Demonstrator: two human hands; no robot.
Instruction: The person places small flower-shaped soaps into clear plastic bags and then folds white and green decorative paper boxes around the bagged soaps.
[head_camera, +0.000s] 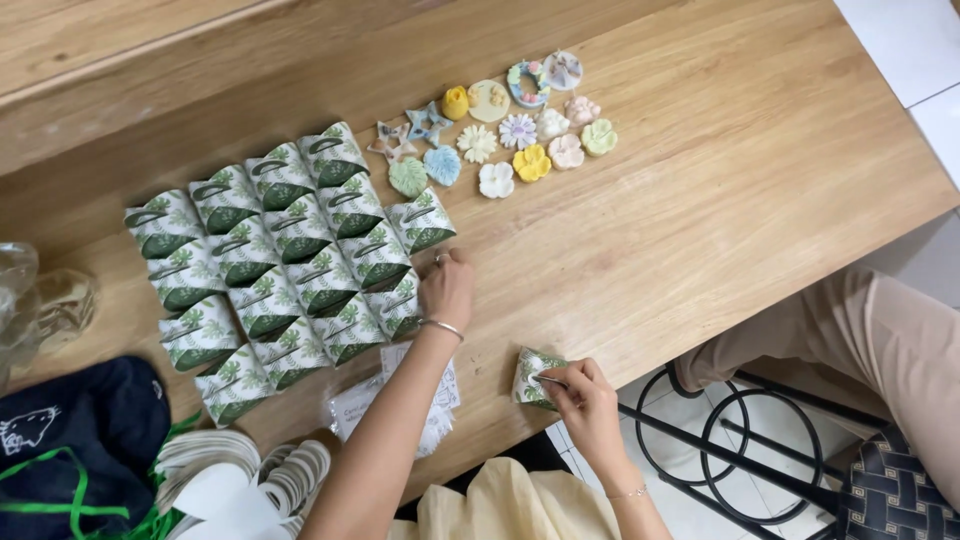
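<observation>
Light wooden plank tabletop (700, 200) fills most of our view, white floor tiles showing at the right edge and a black metal stool frame (740, 440) below the near edge. We see our left hand (447, 290) stretched forward, fingers curled down, touching the near right corner of a packed block of small green-and-white leaf-print paper gift boxes with handles (285, 260); the left grip rests on the boxes' edge, loosely bent, and we cannot tell if it actually pinches one. A thin silver bangle (441, 326) sits on that wrist. Our right hand (580, 392) is at the near tabletop edge, clenched on one more leaf-print gift box (530, 375), fingers pinching its top while it rests on the wood, well apart from the block. Under the left forearm lies a clear plastic bag with printed white paper inserts (425, 395), touching the nearest boxes. Far side of the tabletop holds a cluster of small pastel moulded shapes, flowers, stars, leaves and a ring (500, 130), lying flat, apart from the boxes. At the left edge sits crumpled clear plastic wrap (35, 305); near it a dark navy fabric bag with a white cat drawing and green ribbon (80, 430), and just beside that a stack of white flat die-cut card pieces (240, 480). Another person's beige trouser leg (870, 330) shows at right.
</observation>
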